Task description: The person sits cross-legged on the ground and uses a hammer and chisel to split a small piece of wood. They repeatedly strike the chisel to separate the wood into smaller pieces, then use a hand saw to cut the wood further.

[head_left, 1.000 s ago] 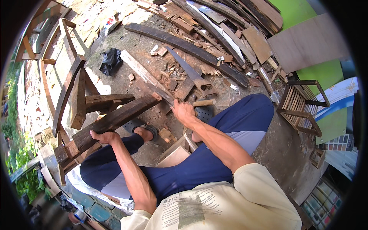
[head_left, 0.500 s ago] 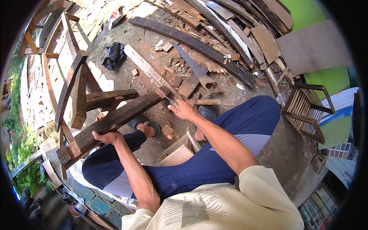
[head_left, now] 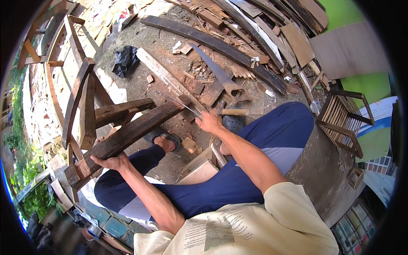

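The left hand (head_left: pixel 111 161) grips the near end of a dark beam (head_left: pixel 127 136); the right hand (head_left: pixel 209 122) pinches a thin blade (head_left: pixel 178 103) at its far end; no cut shows yet

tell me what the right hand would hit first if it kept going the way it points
The right hand points up-left along a thin metal strip. Going on, it would likely first meet the end of the dark wooden beam, though depth is hard to judge.

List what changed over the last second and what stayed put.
The right hand drew back slightly from the beam's far end, keeping the thin metal strip pinched in its fingers. The left hand stayed clamped under the dark wooden beam. Saw and hammer unmoved.
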The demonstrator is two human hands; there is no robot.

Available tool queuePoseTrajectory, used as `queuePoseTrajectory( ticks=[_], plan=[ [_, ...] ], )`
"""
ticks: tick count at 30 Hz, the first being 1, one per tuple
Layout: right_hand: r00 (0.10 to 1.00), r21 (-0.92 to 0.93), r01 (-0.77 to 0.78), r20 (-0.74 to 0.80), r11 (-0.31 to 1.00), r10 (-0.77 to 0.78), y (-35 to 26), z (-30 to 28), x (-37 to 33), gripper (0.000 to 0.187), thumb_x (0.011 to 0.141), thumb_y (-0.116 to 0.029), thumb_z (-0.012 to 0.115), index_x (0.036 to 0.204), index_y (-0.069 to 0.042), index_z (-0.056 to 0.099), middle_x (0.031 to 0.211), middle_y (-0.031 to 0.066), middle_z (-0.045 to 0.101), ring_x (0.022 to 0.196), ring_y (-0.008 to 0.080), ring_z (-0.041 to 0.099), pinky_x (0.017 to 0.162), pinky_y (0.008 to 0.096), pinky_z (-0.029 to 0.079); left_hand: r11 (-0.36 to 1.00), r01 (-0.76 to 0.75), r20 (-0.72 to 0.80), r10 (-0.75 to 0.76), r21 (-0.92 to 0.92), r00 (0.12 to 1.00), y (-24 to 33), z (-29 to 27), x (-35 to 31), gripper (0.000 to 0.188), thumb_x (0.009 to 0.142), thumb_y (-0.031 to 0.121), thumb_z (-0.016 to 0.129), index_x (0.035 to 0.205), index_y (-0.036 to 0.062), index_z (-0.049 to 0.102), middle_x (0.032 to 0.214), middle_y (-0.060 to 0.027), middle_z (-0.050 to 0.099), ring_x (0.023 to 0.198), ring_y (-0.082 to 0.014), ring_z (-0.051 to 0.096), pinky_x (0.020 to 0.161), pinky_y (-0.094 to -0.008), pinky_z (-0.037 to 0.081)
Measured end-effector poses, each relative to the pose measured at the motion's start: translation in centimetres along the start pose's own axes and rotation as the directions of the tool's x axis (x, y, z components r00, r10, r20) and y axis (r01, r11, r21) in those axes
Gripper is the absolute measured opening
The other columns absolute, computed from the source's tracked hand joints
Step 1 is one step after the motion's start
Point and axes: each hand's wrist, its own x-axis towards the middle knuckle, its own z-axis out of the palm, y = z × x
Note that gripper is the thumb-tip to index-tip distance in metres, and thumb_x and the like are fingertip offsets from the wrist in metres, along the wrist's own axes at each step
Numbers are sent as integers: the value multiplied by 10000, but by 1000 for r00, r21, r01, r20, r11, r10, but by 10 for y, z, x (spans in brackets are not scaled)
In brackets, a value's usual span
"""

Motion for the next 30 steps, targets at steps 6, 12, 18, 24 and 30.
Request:
queuePoseTrajectory(
  ticks=[6,12,18,24,30],
  plan=[
    [996,-79,-68,-66,995,63,-12,-14,-1,580,894,-507,626,1148,14,640,1010,331,691,979,490,673,903,532,530,996,-7,-63,1,-92,998,-8,2,-13,721,834,596,526,1273,24,519,1206,-184,577,1131,-358,594,998,-537,478],
    [988,24,-107,-107,994,109,-34,-22,-3,568,902,-476,616,1153,33,629,1017,347,679,997,492,667,891,518,526,993,59,-36,-63,-104,997,-30,-2,-10,742,841,630,481,1227,0,561,1190,-208,604,1112,-365,611,995,-517,484],
    [961,283,135,-270,950,-55,-69,-30,8,601,901,-484,658,1135,70,638,1025,327,688,1022,439,677,892,462,524,998,-19,-123,12,-52,992,-42,-17,-4,777,840,653,462,1246,-1,560,1202,-200,601,1118,-366,605,980,-512,488],
    [918,285,161,-394,945,-38,-60,7,36,400,888,-377,690,1051,-13,660,861,242,699,845,420,695,751,482,535,999,-54,-121,54,3,991,-41,-13,4,767,830,664,431,1180,-2,576,1130,-196,616,1108,-373,604,980,-511,468],
    [967,78,-85,-234,993,101,-31,25,41,357,876,-283,674,1094,-1,675,789,232,688,755,386,695,705,469,551,992,-93,-118,102,85,988,-36,-5,-1,742,826,656,443,1161,10,589,1109,-174,621,1091,-355,611,980,-508,464]
  ],
)
